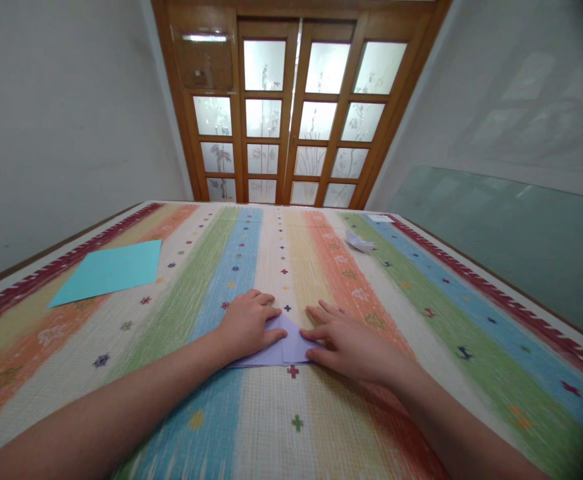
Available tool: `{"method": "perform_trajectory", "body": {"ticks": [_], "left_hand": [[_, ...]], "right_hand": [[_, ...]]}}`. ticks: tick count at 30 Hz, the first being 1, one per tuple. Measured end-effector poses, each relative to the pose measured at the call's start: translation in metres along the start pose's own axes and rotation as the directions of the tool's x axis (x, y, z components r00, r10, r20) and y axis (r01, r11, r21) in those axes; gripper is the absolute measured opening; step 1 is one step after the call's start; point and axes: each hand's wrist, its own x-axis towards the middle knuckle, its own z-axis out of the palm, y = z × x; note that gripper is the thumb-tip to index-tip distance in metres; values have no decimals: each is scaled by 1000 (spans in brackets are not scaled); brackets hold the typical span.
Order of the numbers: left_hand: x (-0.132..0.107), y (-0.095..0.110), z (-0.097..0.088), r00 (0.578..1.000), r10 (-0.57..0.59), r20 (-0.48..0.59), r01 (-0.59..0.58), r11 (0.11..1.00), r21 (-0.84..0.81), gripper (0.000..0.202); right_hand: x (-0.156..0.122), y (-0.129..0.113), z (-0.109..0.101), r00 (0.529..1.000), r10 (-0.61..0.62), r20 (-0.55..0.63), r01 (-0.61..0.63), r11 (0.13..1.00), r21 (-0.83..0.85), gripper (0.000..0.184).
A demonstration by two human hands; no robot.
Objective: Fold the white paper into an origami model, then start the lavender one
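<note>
A folded sheet of lilac paper [291, 343] lies flat on the cloth in front of me, its point away from me and a straight edge towards me. My left hand [249, 325] rests on its left part, fingers stretched out and the thumb on the paper. On the right side, my right hand [339, 339] touches the paper with its fingertips, the fingers spread. A flap seam runs down the middle of the paper, between the two hands. Both hands partly cover the paper's outer corners.
A turquoise sheet of paper [114, 270] lies at the left. Farther off on the right sit a folded white paper piece [359, 241] and a small white slip [380, 218]. A striped tablecloth [181, 320] covers the table. Wooden glass-paned doors [287, 107] stand beyond it.
</note>
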Motion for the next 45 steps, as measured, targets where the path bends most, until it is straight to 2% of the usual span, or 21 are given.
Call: {"method": "perform_trajectory", "body": {"ticks": [7,15,21,24,26,28,30,32,34,36,38,42,45], "left_hand": [[0,-1,2,1000,-5,-5,5,1000,-25,39],[0,-3,4,1000,-3,-7,3,999,-47,40],[0,-3,3,1000,4,4,-4,999,-44,40],[0,-3,3,1000,11,5,-11,998,-61,40],[0,-3,3,1000,12,6,-12,997,-80,41],[1,-3,3,1000,6,5,-6,995,-95,45],[1,-2,3,1000,-9,-1,9,996,-94,52],[0,-2,3,999,-34,-17,33,996,-80,58],[0,-2,4,998,-54,-34,52,996,-66,55],[-1,-2,4,997,-60,-45,57,997,-59,47],[-2,-3,4,997,-58,-50,55,997,-58,42],[-2,-5,5,997,-64,-46,61,996,-60,43],[-2,-7,5,997,-59,-45,55,995,-86,44]], "right_hand": [[-13,2,-9,1000,0,19,2,995,-99,27],[-35,-2,-23,999,-31,9,31,999,-31,21],[-45,2,-28,997,16,-79,-15,1000,10,20],[-38,16,-36,991,70,-117,-64,997,54,21],[-26,25,-38,966,135,-220,-115,988,101,22],[-13,30,-33,927,195,-320,-150,976,160,25],[1,28,-21,901,211,-380,-132,965,225,27],[11,22,-6,900,192,-391,-99,964,247,27],[17,13,7,911,111,-397,-26,977,213,28],[20,4,16,928,-13,-373,67,989,132,34],[22,-1,21,944,-79,-319,104,993,62,46],[22,-1,28,979,-58,-194,65,997,32,70],[23,2,31,988,-7,-155,21,996,91,74]]}}
